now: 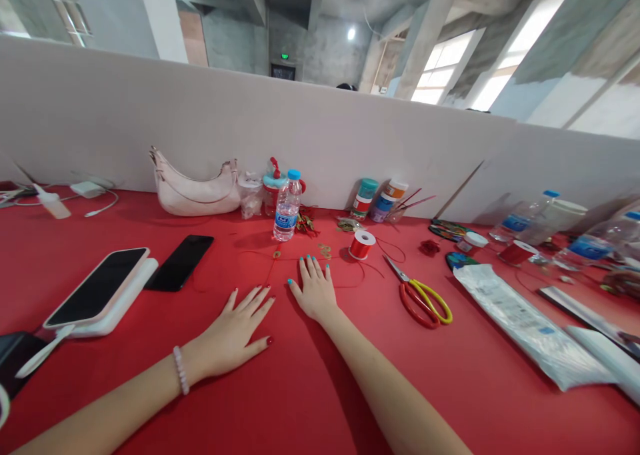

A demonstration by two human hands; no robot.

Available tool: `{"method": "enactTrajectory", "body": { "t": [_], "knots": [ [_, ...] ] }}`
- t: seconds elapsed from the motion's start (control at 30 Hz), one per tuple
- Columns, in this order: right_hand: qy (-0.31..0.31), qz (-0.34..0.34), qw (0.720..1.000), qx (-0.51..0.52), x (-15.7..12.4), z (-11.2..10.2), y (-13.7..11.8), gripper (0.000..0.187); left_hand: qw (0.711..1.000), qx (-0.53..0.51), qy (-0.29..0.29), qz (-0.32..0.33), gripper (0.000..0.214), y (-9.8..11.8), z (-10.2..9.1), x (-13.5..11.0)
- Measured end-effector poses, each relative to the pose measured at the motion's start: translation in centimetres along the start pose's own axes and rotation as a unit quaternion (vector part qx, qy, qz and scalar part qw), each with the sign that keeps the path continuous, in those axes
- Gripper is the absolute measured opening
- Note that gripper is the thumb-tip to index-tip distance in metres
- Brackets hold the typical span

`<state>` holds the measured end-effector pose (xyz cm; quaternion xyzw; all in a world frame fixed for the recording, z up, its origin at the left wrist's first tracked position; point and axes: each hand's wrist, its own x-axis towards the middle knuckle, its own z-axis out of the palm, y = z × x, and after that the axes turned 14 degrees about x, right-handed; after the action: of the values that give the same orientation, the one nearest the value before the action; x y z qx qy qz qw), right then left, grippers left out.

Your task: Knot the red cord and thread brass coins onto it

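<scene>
My left hand lies flat on the red tabletop, fingers spread, holding nothing. To its right and a little farther out, my right hand also rests palm down with its fingers apart. Just beyond the right fingertips are several small brass-coloured coins and a thin red cord. A single coin lies on the cord nearer the water bottle. A spool of red thread stands to the right of the right hand. Scissors with one red and one yellow handle lie open farther right.
At left lie a black phone and another phone on a white block. A pale handbag leans near the white partition. Paint jars, a plastic packet and more bottles stand or lie toward the right.
</scene>
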<state>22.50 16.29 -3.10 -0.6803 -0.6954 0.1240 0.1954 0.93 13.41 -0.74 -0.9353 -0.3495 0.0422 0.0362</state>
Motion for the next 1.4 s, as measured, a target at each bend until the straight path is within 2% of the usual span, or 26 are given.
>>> {"method": "enactTrajectory", "body": {
  "t": [0.13,0.27,0.4,0.47,0.63,0.77,0.93,1.1,1.3,1.4],
  "knots": [
    [-0.018,-0.025,1.000,-0.001,-1.6,-0.6,-0.2,0.066,0.999,0.013,0.010,-0.032,0.060,0.4,0.3,0.0],
    [-0.039,-0.052,0.998,0.005,-4.4,-1.4,-0.2,0.067,0.997,0.025,0.038,-0.064,0.056,0.5,0.7,0.8],
    [-0.050,-0.079,0.996,0.004,-6.8,-2.5,0.8,0.065,0.993,0.031,0.056,-0.098,0.055,0.4,0.7,1.9],
    [-0.041,-0.061,0.997,-0.006,-7.4,-3.1,1.7,0.065,0.992,0.035,0.051,-0.109,0.056,0.3,0.7,2.4],
    [-0.042,0.014,0.999,-0.022,-7.6,-4.4,3.6,0.065,0.994,0.032,0.050,-0.093,0.056,0.7,0.8,3.6],
    [-0.062,0.009,0.998,-0.006,-7.4,-4.9,3.9,0.063,0.996,0.003,0.058,-0.069,0.052,1.3,0.3,4.3],
    [-0.070,0.006,0.997,0.009,-6.8,-5.7,4.0,0.052,0.996,-0.031,0.071,-0.054,0.047,1.6,0.2,4.8],
    [-0.055,-0.009,0.998,-0.017,-6.3,-5.7,4.5,0.046,0.994,-0.052,0.082,-0.041,0.043,1.4,0.7,4.6],
    [-0.017,-0.024,0.998,-0.056,-6.5,-5.4,3.9,0.040,0.993,-0.059,0.096,-0.039,0.042,1.8,1.0,4.3],
    [-0.023,-0.033,0.994,-0.098,-5.8,-5.9,3.6,0.033,0.993,-0.058,0.101,-0.036,0.041,1.9,0.9,4.4]
  ]
}}
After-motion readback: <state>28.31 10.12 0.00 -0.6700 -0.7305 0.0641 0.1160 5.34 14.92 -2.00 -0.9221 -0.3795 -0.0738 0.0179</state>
